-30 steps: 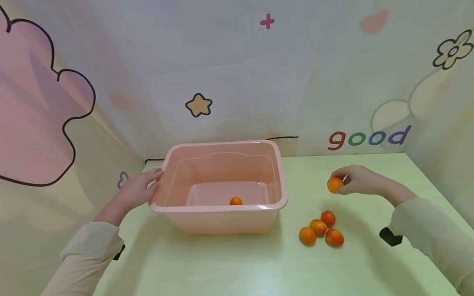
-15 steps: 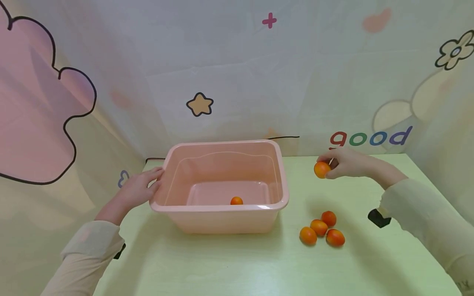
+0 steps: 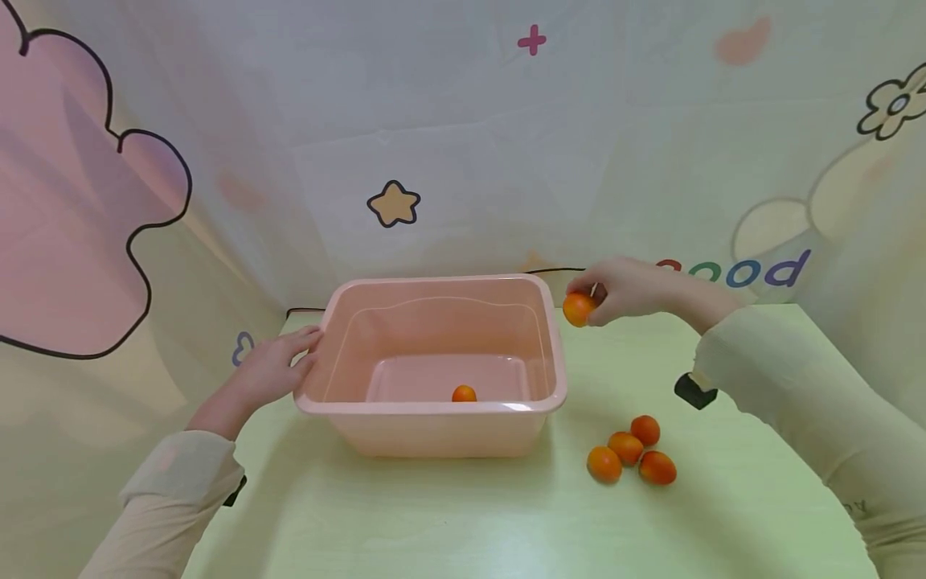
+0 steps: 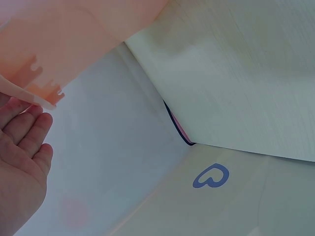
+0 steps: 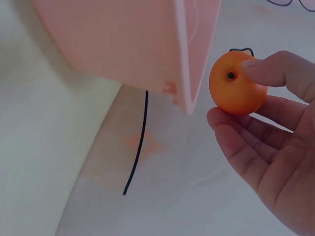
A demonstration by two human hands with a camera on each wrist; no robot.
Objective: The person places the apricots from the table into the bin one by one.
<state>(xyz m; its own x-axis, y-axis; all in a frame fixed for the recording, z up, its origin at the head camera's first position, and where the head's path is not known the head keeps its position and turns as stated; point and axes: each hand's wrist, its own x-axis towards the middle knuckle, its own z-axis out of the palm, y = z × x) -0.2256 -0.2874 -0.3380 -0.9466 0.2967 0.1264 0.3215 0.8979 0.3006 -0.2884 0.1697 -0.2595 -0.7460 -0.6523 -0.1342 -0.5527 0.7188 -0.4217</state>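
My right hand (image 3: 625, 288) pinches a small smooth orange (image 3: 579, 309) between thumb and fingers, just right of the pink plastic basin (image 3: 434, 408). In the right wrist view the orange (image 5: 235, 86) shows a dark green stem spot and is raised beside the basin's rim (image 5: 186, 73). My left hand (image 3: 269, 370) rests at the basin's left rim. In the left wrist view, the fingers (image 4: 37, 130) are fairly straight, with tips right at the rim's underside; the thumb is hidden there. One orange (image 3: 464, 394) lies inside the basin, partly hidden by the front wall.
Several more orange fruits (image 3: 625, 448) lie grouped on the pale green table (image 3: 434, 523), right of the basin. Behind the table hangs a printed cloth backdrop (image 3: 463, 161), which also runs along both sides.
My right hand has carried the orange leftward and up, from above the right side of the table to beside the basin's right rim. The left hand stays at the basin's rim.
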